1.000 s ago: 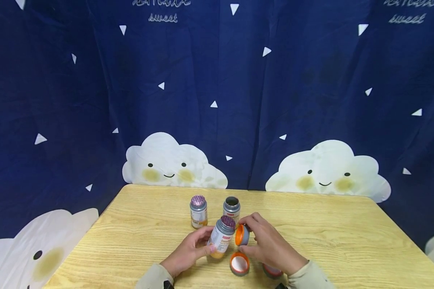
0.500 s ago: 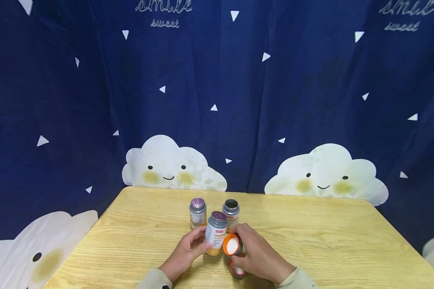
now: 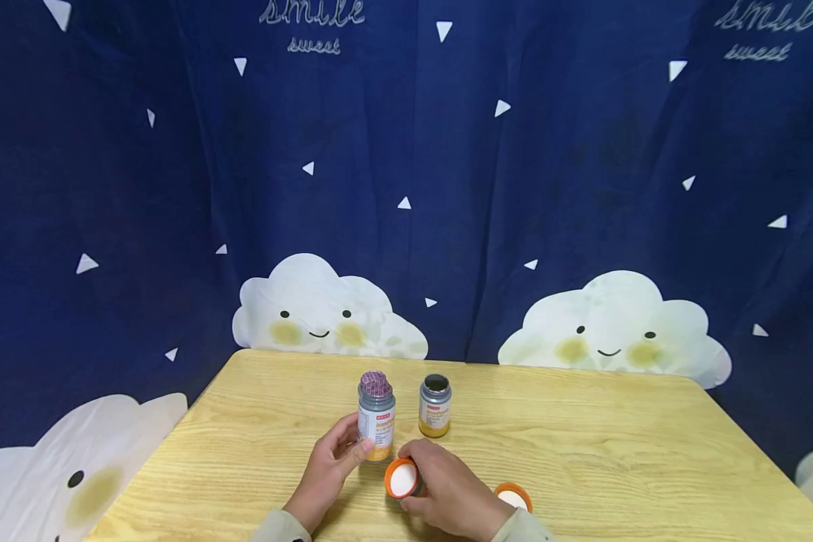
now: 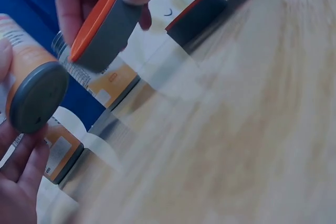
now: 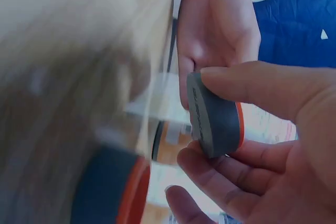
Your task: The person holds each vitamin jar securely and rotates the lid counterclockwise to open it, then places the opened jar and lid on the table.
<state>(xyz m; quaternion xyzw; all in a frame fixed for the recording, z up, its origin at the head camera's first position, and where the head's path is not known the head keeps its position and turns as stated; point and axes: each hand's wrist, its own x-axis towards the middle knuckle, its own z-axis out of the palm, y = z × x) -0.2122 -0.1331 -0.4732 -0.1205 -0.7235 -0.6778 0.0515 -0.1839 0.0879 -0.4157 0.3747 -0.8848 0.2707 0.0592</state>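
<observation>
My left hand [image 3: 330,465] grips a grey supplement bottle [image 3: 377,429] with a white and orange label and a purple foil seal across its mouth. Its grey base shows off the table in the left wrist view. Close to its right, my right hand [image 3: 452,488] pinches a grey screw cap [image 5: 218,119] between thumb and fingers. The cap's orange rim and white liner face up toward the head view. Behind the hands stands an open-mouthed bottle [image 3: 435,406] with a dark inside. A further bottle [image 4: 64,150] stands on the table, hidden behind the held one in the head view.
Another orange-rimmed cap [image 3: 513,495] lies on the wooden table [image 3: 616,444], beside my right wrist and partly hidden by it. A dark blue curtain [image 3: 352,218] with clouds and white triangles hangs behind the table's far edge.
Both hands have moved left, carrying the bottle and the cap. The held bottle has gone from tilted to nearly upright and now hides the left rear bottle. The cap's liner has turned into view.
</observation>
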